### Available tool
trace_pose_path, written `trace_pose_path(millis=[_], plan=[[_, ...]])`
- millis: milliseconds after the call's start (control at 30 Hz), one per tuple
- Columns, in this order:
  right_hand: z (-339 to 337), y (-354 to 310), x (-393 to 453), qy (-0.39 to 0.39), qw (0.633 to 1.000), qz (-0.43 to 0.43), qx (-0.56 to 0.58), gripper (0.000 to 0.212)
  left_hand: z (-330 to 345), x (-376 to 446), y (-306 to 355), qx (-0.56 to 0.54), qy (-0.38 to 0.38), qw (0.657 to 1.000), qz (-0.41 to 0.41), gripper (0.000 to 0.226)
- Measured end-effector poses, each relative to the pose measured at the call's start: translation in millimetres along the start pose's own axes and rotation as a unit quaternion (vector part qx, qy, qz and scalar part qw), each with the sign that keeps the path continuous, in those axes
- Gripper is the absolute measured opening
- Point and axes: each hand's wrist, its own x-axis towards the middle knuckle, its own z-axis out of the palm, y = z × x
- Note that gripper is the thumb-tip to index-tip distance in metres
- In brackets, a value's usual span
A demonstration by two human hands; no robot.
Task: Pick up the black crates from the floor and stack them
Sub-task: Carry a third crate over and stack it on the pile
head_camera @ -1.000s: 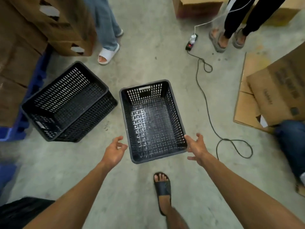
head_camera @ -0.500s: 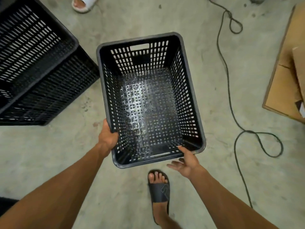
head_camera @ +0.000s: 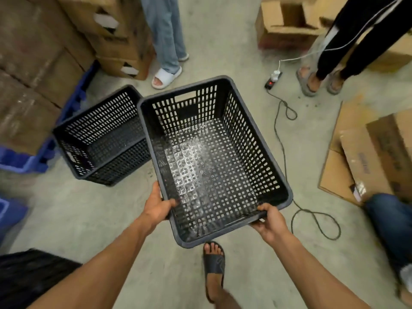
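Note:
I hold an empty black perforated crate (head_camera: 252, 139) off the floor, in front of me at the centre of the view. My left hand (head_camera: 157, 207) grips its near left rim. At the near right corner my right hand (head_camera: 268, 221) grips the rim. To the left, two black crates (head_camera: 98, 132) sit nested as a short stack on the concrete floor; the held crate overlaps the stack's right edge in view.
Cardboard boxes (head_camera: 44, 63) and blue crates (head_camera: 33, 159) line the left. Two people's legs (head_camera: 165, 41) stand beyond. A black cable (head_camera: 285, 157) with a power strip (head_camera: 273, 80) runs along the right, beside flattened cardboard (head_camera: 361, 152). My sandalled foot (head_camera: 214, 264) is below the crate.
Both hands went from open beside the crate to gripping its near rim, and the crate has come up off the floor. The view rose again, showing the stack and people.

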Motion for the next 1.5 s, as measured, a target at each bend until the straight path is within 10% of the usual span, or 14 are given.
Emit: trace_pose_path(millis=[367,667,800,933,1500], plan=[[26,-36,-303,-0.117,0.968,-0.209,-0.073,0.018,-167,-241,80,-0.099,0.208,0.964,0.135,0.054],[98,-2,-477,-0.245,0.906,-0.277,-0.206,0.011,-332,-429,54,-0.277,0.421,0.833,0.229,0.042],[155,32,-529,-0.289,0.875,-0.295,-0.253,0.008,-388,-493,15,-0.32,0.49,0.788,0.19,0.077],[207,64,-573,-0.315,0.844,-0.316,-0.298,0.01,-429,-536,-17,-0.342,0.552,0.736,0.194,0.049],[457,321,-631,-0.442,0.669,-0.285,-0.526,0.029,-537,-597,-202,-0.452,0.689,0.566,-0.037,0.08]])
